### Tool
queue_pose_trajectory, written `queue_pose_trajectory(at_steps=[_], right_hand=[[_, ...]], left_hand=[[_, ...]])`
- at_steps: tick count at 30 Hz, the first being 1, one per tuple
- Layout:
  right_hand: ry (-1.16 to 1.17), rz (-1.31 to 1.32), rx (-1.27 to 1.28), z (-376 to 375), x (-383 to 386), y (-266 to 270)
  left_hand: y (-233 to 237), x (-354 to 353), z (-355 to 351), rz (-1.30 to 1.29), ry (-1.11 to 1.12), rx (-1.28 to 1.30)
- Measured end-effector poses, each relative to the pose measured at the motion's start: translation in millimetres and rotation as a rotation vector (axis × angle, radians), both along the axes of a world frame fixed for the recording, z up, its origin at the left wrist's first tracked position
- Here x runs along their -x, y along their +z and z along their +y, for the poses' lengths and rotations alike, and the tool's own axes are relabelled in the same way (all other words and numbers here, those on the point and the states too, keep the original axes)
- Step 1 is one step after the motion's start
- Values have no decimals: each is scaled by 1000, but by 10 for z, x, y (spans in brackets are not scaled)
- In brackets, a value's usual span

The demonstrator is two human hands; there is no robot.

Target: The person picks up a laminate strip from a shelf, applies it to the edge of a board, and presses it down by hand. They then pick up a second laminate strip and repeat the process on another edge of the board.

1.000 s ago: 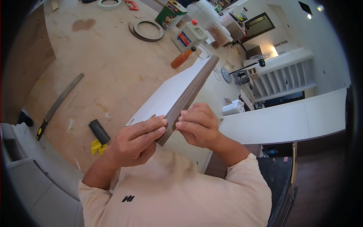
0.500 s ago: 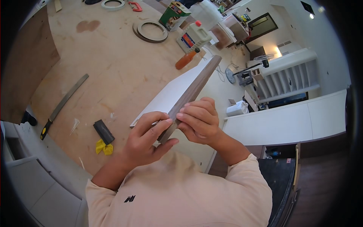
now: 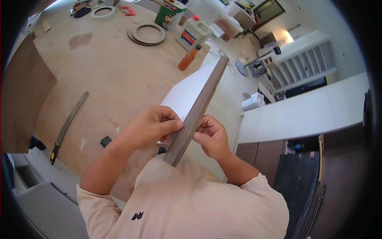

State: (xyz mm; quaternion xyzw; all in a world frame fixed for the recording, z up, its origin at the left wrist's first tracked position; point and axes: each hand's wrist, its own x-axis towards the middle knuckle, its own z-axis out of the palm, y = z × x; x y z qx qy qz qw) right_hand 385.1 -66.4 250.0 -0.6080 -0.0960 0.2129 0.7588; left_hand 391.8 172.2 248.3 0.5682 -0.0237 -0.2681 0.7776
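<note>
A board with a white face (image 3: 189,93) and a brown wood-grain edge (image 3: 199,109) slants up and away from my body, its near end close to my shirt. My left hand (image 3: 159,124) is closed at the white-face side, fingers curled and thumb pressed at the wood-grain edge. On the opposite side, my right hand (image 3: 213,135) is closed too, with thumb and curled fingertips against that edge. The far end of the board points toward an orange bottle (image 3: 188,59) on the table.
On the wooden table (image 3: 103,79) lie a long file (image 3: 71,122) with a black-yellow handle, a dark block (image 3: 106,141) partly behind my left arm, and rolls of edging (image 3: 155,34). A jug (image 3: 193,34) and green can (image 3: 169,15) stand farther back. A white cabinet (image 3: 290,107) is at right.
My hands have moved apart, to either side of the wood-grain edge, the right one lower. The board now stands steeper, its near end closer to my shirt. My view has shifted slightly.
</note>
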Motion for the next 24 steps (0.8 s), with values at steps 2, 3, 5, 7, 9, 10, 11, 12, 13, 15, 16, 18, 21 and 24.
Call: queue_pose_trajectory(at_steps=[2, 3, 5, 7, 9, 10, 11, 12, 13, 15, 16, 18, 21, 24], right_hand=[[-43, 163, -127, -95, 15, 13], [-63, 149, -50, -117, 19, 30], [-97, 128, 108, -136, 36, 87], [-119, 106, 165, -115, 56, 137], [-131, 121, 161, -107, 65, 163], [-134, 148, 128, -105, 69, 172], [-134, 172, 93, -103, 71, 175], [-131, 177, 72, -110, 72, 167], [-127, 181, 51, -120, 76, 151], [-126, 200, 17, -106, 78, 163], [-130, 215, 3, -84, 86, 191], [-127, 225, -6, -63, 85, 201], [-104, 202, 3, -47, 44, 152], [-93, 193, 6, 4, 20, 142]], left_hand=[[-37, -72, -47, 30, -90, 38], [-21, -101, -63, 43, -120, 31], [-34, -138, -127, 22, -168, 10], [-51, -142, -196, -52, -200, -18], [-56, -159, -230, -23, -201, -5], [-54, -163, -242, -9, -199, 2], [-45, -162, -253, -4, -200, 4], [-31, -154, -263, 0, -198, 6], [-25, -147, -266, 4, -196, 9], [-56, -150, -257, -43, -185, 1], [-68, -151, -251, -66, -177, -4], [-62, -159, -232, -72, -173, -22], [-3, -174, -167, -72, -162, -57], [-16, -168, -117, -30, -141, -34]])
